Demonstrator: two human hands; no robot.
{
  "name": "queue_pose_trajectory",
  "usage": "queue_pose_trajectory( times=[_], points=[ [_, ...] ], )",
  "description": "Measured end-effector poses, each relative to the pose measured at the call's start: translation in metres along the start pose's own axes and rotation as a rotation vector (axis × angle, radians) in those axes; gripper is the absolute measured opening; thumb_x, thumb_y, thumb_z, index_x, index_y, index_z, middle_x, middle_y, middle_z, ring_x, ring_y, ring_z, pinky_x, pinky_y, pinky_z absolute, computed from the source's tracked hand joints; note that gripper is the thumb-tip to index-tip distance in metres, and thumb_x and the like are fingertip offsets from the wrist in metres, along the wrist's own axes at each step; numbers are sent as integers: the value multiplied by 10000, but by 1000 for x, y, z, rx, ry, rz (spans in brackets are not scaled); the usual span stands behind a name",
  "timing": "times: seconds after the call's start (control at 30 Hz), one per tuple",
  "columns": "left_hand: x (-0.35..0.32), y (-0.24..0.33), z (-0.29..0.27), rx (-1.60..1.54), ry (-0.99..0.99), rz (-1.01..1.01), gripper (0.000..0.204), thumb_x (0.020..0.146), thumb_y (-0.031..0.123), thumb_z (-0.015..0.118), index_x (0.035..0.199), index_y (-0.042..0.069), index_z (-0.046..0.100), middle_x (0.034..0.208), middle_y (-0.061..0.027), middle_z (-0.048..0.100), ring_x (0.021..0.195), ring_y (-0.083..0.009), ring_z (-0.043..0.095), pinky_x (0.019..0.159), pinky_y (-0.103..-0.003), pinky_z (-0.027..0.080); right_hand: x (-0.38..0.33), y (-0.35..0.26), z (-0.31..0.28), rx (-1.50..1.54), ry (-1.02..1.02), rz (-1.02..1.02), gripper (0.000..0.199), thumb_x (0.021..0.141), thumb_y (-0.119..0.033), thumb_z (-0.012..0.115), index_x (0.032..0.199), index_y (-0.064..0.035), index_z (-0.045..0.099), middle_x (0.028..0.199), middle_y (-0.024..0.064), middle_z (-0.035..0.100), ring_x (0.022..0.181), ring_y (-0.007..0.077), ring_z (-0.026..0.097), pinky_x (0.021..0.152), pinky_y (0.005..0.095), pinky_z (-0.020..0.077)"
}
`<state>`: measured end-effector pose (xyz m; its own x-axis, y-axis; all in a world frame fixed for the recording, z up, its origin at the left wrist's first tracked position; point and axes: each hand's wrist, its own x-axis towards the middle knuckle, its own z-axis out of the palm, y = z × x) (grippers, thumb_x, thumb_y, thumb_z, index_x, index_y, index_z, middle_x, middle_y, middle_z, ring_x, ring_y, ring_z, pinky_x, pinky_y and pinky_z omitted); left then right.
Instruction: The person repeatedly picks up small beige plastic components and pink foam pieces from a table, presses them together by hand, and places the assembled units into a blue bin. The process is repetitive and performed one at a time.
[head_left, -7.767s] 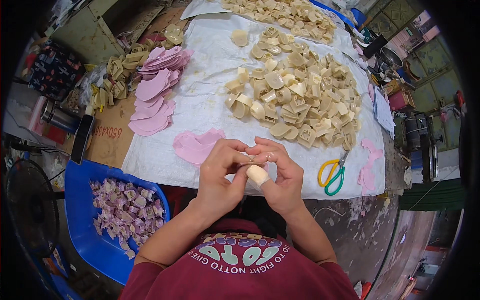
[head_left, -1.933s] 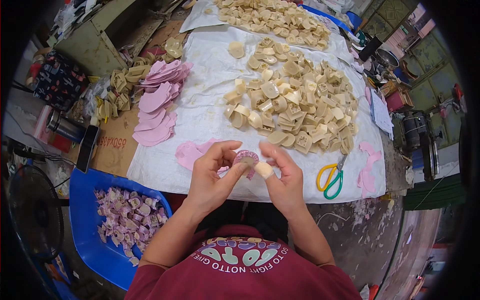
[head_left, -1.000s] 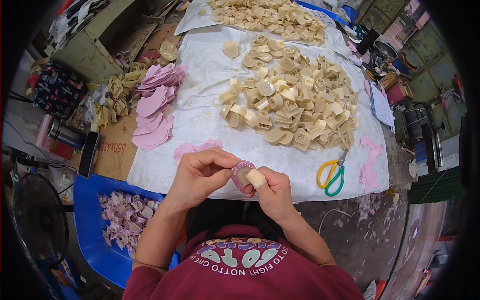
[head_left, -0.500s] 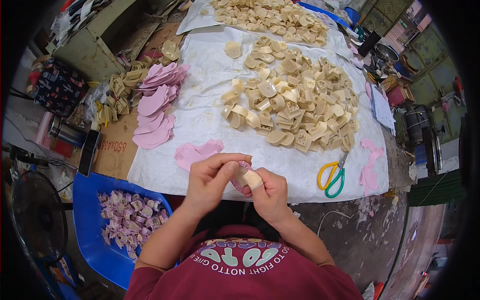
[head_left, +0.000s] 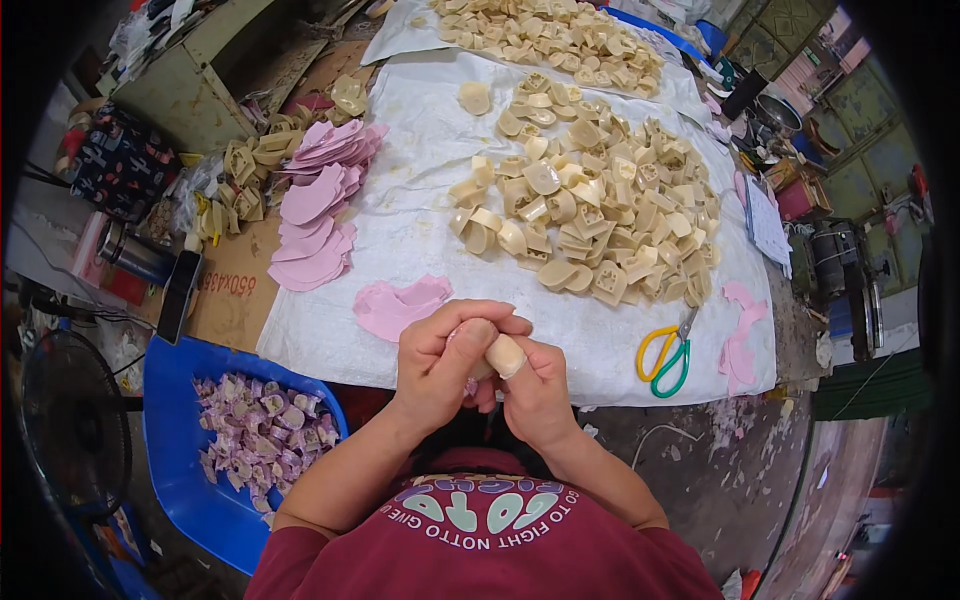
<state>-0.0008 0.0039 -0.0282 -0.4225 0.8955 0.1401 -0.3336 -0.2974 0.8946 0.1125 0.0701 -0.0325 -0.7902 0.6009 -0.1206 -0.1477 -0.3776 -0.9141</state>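
Both my hands are at the table's front edge, closed around one small beige shoe heel [head_left: 482,370] with a pink glittery covering piece against it. Fingers hide most of the heel and covering. My left hand [head_left: 440,355] curls over the top and left side, its thumb pressing on it. My right hand [head_left: 538,392] grips from the right; its thumb appears wrapped in a pale cover. Just beyond my left hand lies a loose pink cut sheet [head_left: 400,308]. Scissors [head_left: 664,360] with one yellow and one green handle rest to the right.
A large pile of bare beige heels [head_left: 600,200] covers the white sheet [head_left: 410,180]; another heap [head_left: 550,40] lies farther back. Pink cut sheets [head_left: 318,225] are stacked at left. A blue basin [head_left: 180,490] at lower left contains pink-covered heels. Pink scraps [head_left: 738,340] lie at right.
My hands have drawn closer together, and my left fingers now fold over the heel. The pink strip that showed between them is mostly hidden.
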Motion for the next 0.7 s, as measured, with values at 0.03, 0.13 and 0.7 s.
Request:
queue_pose_trajectory(
  times=[0.03,0.13,0.7],
  points=[
    [1,3,0,-90,-37,-1,290,977,221,509,1101,-30,583,1032,-155,665,665,-107,625,494,-199,481,1,1,0,96,-20,51,336,986,-294,490,859,-12,621,656,54,601,514,142,570,478,268,513],
    [5,5,-5,-167,-129,123,296,920,225,589,1073,-29,587,1057,-168,655,740,-150,653,553,-220,505,7,0,0,640,-261,261,348,984,-310,496,878,-5,625,682,59,608,508,167,583,452,300,527],
    [-8,21,-31,34,-194,-142,230,851,117,684,1010,-15,581,857,-25,615,779,-87,585,680,-241,481,4,-27,-20,-684,-194,-411,209,815,-179,728,878,-7,627,782,61,600,691,143,584,638,284,473]
  ],
)
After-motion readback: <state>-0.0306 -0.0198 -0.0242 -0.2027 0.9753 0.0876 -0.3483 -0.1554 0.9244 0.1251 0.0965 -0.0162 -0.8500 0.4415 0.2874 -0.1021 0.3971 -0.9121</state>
